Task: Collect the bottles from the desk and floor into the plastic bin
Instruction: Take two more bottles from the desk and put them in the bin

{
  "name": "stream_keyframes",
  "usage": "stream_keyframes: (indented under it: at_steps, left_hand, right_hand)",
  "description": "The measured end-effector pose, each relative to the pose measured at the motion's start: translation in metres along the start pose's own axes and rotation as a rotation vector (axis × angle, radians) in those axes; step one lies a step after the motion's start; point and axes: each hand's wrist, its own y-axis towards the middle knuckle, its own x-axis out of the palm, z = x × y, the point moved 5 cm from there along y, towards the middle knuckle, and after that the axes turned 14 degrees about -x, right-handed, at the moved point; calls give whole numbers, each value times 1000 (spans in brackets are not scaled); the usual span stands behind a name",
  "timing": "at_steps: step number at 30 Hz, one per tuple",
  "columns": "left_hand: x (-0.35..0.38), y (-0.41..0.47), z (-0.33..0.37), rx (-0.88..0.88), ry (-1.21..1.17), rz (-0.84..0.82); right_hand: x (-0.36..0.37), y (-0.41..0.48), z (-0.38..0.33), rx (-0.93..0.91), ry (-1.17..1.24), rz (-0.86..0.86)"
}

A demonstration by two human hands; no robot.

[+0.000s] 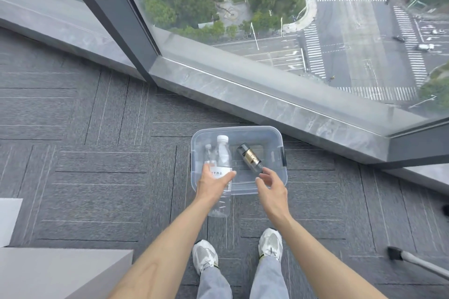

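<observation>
Clear bottle [223, 156], label "酒店" — left grip [215, 183] grasping; right grip [273, 189] at gold-labelled dark bottle [250, 156], state unclear.

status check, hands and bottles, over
Left hand grips clear water bottle above bin. Right hand at end of dark bottle, grip unclear. Nothing blocking the bin.

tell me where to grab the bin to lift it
Take the bin by its rim at the two sides with the dark clips, coming in from left and right together. It is wide, open on top and flat on the carpet, so an even two-sided lift should keep it level.
</observation>
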Motion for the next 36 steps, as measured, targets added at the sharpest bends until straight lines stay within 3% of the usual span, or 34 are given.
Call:
stream_keyframes:
  at_steps: [13, 20, 24, 36]
  left_hand:
    - [89, 159, 3, -134, 136, -129]
    - [114, 211, -7, -142, 193, -30]
    - [92, 198, -5, -114, 178, 70]
    - [27, 102, 7, -81, 115, 66]
  right_hand:
    - [0, 76, 103, 118, -59, 92]
    - [12, 117, 116, 72, -158, 19]
    - [8, 117, 107, 76, -197, 5]
    - [-4, 73, 14, 26, -172, -55]
